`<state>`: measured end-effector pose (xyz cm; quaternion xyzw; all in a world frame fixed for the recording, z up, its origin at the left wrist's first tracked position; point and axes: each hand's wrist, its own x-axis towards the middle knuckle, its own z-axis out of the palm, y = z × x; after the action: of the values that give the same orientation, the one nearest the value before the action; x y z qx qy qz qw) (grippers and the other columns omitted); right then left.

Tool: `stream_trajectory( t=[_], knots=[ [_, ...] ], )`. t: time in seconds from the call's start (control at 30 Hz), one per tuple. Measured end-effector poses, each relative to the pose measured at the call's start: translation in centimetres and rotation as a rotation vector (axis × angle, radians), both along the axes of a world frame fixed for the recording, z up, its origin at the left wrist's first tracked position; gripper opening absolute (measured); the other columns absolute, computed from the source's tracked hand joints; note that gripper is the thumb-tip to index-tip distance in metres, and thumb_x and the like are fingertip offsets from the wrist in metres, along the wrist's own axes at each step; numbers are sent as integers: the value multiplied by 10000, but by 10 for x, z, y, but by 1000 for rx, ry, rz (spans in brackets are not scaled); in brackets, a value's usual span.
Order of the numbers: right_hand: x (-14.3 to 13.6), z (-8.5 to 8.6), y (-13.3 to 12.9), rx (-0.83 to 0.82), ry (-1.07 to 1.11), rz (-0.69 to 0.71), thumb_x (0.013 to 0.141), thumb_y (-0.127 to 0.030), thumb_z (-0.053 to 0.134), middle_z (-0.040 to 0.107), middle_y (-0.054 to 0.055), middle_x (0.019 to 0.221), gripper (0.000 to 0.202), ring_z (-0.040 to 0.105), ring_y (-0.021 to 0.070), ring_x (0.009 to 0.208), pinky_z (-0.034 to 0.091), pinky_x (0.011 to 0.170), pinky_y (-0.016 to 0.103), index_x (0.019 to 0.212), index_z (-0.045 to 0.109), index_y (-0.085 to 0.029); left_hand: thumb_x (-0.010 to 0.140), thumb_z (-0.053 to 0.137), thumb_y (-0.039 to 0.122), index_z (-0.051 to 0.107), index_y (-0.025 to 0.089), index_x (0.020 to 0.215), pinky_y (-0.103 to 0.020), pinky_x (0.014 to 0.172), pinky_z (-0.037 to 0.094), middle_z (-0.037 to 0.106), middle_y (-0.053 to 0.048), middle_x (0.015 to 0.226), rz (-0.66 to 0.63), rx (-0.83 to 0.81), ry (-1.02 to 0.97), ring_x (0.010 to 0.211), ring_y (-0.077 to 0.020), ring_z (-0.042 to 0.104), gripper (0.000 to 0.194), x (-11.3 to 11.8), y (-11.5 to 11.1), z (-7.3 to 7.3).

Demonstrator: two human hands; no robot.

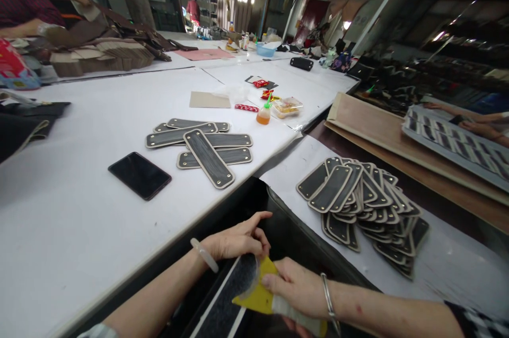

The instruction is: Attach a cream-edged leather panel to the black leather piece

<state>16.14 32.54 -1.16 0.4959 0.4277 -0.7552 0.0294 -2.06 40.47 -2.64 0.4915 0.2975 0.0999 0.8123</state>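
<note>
Right fingers (274,283) grip one yellow scraper (259,295) over one black strip (218,306), half-bent left fingers (258,217) hold unclearly, with one phone (140,175) at ten o'clock.

The bare left hand (237,238), low in the middle of the frame, bends some fingers while one pokes out right. The bare right hand (299,286), lower right of it, grips tight, thumb on top.

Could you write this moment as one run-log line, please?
left hand: at far end of dark strip | right hand: gripping yellow piece | right side: panel pile | white table: phone, loose panels
</note>
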Motion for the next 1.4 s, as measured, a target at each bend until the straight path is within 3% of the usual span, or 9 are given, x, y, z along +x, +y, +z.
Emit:
stream_trajectory(
  t=[0.13,0.3,0.57,0.67,0.73,0.8,0.9,1.07,1.4],
  knots=[
    [-18,-1,-10,9,-33,-59,881,-534,377,514,-20,401,390,417,98,240,331,279,163,772,479,-174,659,605,199,264,128,1403,-327,779,425,685,-43,832,92,35,-48,867,-198,601,821,-8,-4,2],
    [-36,-17,-30,106,-9,-172,820,-700,337,494,4,378,593,412,90,269,319,290,166,676,516,-153,728,671,488,502,134,1266,-318,745,446,705,-84,942,79,291,234,851,-210,623,666,-13,-12,14],
    [-48,-43,-51,47,66,-322,712,-849,307,509,42,404,728,438,127,293,323,319,218,693,529,-157,594,790,310,440,185,1335,-285,659,469,709,-48,987,41,391,418,779,-188,641,829,2,-20,20],
    [-28,-43,-62,133,208,-240,559,-915,469,573,49,560,772,506,108,472,390,465,221,646,543,-152,592,797,305,396,205,1367,-296,696,480,678,-59,1058,70,391,426,799,-181,639,878,0,-23,19],
    [-7,-39,-66,212,286,-137,586,-882,518,604,45,660,735,519,99,585,400,561,211,610,537,-147,589,812,311,365,223,1389,-308,763,475,675,-49,1063,99,398,431,857,-187,633,920,-6,-28,18],
    [14,-32,-64,256,287,-128,660,-855,486,596,32,643,710,502,88,577,380,555,203,625,533,-147,612,807,358,371,224,1387,-314,818,465,665,-52,1099,122,390,437,939,-199,618,899,-13,-34,18],
    [29,-22,-49,218,179,-332,655,-855,489,526,-10,506,696,456,77,430,318,436,198,671,514,-160,644,779,450,504,198,1281,-323,847,467,658,-60,1118,118,349,445,992,-216,602,738,-22,-43,18],
    [10,-11,-19,138,200,-621,651,-760,608,526,-38,500,600,452,63,360,371,396,194,666,457,-179,573,820,484,603,186,1139,-344,866,471,678,-47,1058,91,300,429,982,-235,602,675,-25,-49,15],
    [10,-29,8,-12,324,-333,717,-682,590,525,-59,477,532,444,83,311,363,303,171,861,445,-190,572,794,573,623,228,1175,-375,991,406,662,-12,1142,58,287,304,1095,-268,568,716,-25,-45,11]
  ],
)
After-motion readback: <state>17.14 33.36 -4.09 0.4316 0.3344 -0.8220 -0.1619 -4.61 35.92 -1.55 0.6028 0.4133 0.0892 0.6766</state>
